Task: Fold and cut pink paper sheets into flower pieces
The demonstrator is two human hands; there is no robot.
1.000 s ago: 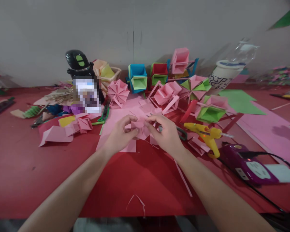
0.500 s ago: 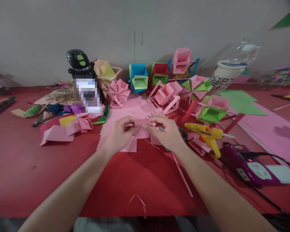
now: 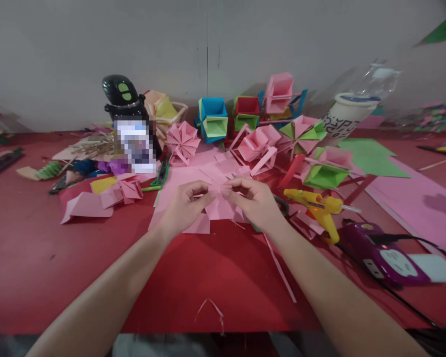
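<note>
Between both hands is a small folded piece of pink paper (image 3: pixel 218 204). My left hand (image 3: pixel 188 204) pinches its left side between thumb and fingers. On the other side my right hand (image 3: pixel 253 199) pinches it the same way, thumb towards me. Fingertips hide part of the folds. Larger pink paper sheets (image 3: pixel 174 176) lie beneath and behind the hands. Partly covered by my right hand is a pair of scissors (image 3: pixel 281 205) with a dark handle.
Folded paper models (image 3: pixel 258 144) in pink, green, blue and red stand along the back. A yellow glue gun (image 3: pixel 317 206) and a purple power socket (image 3: pixel 384 253) with a black cable lie at right. A phone (image 3: pixel 136 146) leans on a black holder (image 3: pixel 121 91) at left.
The pink paper has turned between my fingers: its edge ran flat across before, and now a wider face hangs below the fingertips. Both hands stay almost in place.
</note>
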